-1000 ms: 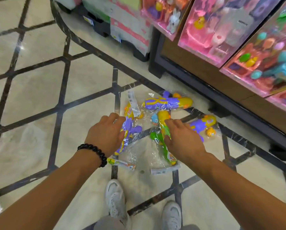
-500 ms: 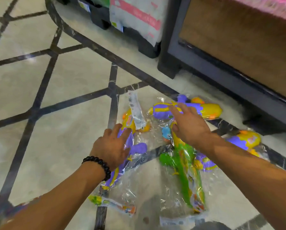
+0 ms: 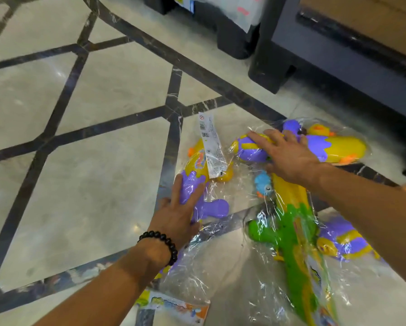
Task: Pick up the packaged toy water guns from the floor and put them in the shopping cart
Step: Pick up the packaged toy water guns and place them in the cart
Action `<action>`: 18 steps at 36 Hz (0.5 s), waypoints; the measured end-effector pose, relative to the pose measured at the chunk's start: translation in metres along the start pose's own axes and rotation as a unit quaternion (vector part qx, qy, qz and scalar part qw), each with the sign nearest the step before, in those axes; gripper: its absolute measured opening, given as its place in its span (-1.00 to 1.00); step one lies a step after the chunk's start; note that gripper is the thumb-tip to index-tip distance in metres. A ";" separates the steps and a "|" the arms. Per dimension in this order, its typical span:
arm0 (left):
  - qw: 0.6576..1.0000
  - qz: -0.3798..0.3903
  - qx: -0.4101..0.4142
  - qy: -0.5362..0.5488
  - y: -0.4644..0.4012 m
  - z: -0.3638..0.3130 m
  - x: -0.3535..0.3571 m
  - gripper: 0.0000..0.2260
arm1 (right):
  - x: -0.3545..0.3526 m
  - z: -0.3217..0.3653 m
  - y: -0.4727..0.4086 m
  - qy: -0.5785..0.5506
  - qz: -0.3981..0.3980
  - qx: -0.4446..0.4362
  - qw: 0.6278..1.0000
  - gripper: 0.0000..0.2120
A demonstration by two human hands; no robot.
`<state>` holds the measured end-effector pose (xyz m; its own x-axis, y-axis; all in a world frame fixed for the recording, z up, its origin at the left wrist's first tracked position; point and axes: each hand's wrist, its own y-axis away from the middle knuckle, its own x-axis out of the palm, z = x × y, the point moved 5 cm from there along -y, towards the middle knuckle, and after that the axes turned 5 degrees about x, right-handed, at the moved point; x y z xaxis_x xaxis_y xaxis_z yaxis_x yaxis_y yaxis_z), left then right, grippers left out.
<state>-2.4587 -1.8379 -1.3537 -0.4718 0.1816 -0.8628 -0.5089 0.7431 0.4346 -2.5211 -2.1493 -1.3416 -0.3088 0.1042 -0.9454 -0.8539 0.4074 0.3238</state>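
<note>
Several toy water guns in clear plastic bags lie on the marble floor. My left hand [image 3: 180, 208] rests with straight fingers on the purple part of the left purple-and-yellow gun [image 3: 217, 208], which carries a white label. My right hand [image 3: 289, 156] lies with spread fingers across the far purple-and-yellow gun [image 3: 343, 151]. Between my arms lies a green-and-yellow gun [image 3: 291, 231] with a blue head. A fourth purple-and-yellow gun [image 3: 347, 243] sits partly under my right forearm. No shopping cart is in view.
A dark shelf base [image 3: 270, 69] and a black stand [image 3: 232, 41] rise just behind the guns. The pale floor [image 3: 91, 184] with dark inlay lines stretches to the left. A printed card header [image 3: 180, 309] lies near my left forearm.
My right hand left the green gun and moved away from me onto the far purple-and-yellow gun. My left hand stayed on the left gun. The view dropped closer to the floor.
</note>
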 end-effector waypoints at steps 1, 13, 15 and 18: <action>1.000 0.003 -0.003 0.004 -0.001 0.000 0.000 -0.14 | 0.000 0.002 -0.002 -0.003 0.001 0.006 1.000 -0.04; 0.994 -0.060 -0.007 0.094 0.003 0.011 0.000 -0.10 | -0.019 0.006 0.018 0.089 -0.074 0.015 0.993 -0.14; 0.993 -0.061 -0.034 0.101 0.008 0.014 -0.004 -0.12 | -0.021 0.004 0.021 0.097 -0.074 0.014 0.992 -0.18; 0.991 -0.071 -0.045 0.104 0.018 0.017 -0.012 -0.15 | -0.016 -0.003 0.025 0.085 -0.063 0.020 0.994 -0.23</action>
<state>-2.4494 -1.8159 -1.3399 -0.5247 -0.0648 -0.8488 -0.6387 0.6892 0.3421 -2.5388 -2.1431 -1.3180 -0.2694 -0.1027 -0.9575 -0.8741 0.4435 0.1984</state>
